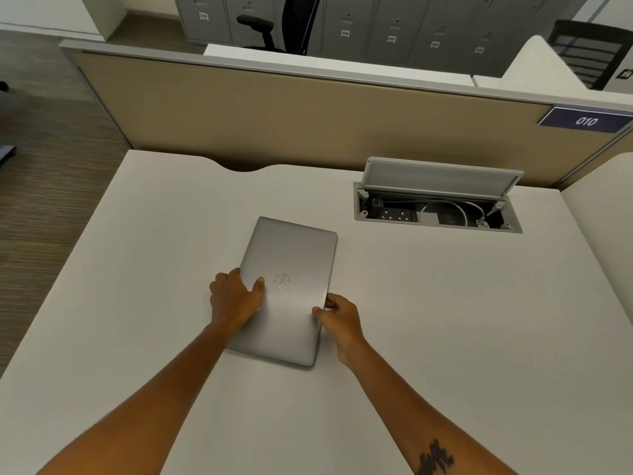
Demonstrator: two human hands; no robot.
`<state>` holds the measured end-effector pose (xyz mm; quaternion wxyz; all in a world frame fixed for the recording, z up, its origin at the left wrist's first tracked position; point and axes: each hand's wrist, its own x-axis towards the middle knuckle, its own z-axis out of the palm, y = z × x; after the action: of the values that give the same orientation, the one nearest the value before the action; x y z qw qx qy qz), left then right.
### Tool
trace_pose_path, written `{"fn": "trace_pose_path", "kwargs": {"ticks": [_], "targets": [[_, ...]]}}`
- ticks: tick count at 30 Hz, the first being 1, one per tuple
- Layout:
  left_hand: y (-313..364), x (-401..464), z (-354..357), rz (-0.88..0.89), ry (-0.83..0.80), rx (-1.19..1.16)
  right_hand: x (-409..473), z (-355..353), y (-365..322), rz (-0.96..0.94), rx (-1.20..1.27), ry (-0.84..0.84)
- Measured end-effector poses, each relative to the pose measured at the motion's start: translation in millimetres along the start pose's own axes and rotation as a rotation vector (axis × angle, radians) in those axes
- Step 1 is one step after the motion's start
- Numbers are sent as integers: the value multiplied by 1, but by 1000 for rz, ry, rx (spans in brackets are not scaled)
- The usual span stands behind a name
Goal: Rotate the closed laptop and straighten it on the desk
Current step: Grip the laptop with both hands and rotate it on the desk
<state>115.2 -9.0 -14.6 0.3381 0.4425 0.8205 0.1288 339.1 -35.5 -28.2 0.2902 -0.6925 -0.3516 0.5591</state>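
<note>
A closed silver laptop (pixel 291 265) lies flat on the white desk (pixel 445 337), its long side running away from me and tilted slightly to the right. A round logo sits in the middle of its lid. My left hand (pixel 234 298) grips the laptop's left long edge, thumb on the lid and fingers wrapped over the side. My right hand (pixel 339 318) pinches the right long edge near the front, thumb on top.
An open cable box (pixel 438 214) with a raised lid, sockets and a white cable is set into the desk at the back right. A beige partition (pixel 308 114) runs along the desk's far edge. The desk's left edge drops to carpet floor.
</note>
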Motion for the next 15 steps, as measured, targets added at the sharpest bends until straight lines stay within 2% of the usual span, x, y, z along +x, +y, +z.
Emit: {"fn": "trace_pose_path", "kwargs": {"ticks": [7,15], "targets": [[-3,-26,18,-74,22,-82,16,-16,-12,8,-106,18],[8,-56,34,-260,9,-349,32,-26,-37,-2,-157,12]]}}
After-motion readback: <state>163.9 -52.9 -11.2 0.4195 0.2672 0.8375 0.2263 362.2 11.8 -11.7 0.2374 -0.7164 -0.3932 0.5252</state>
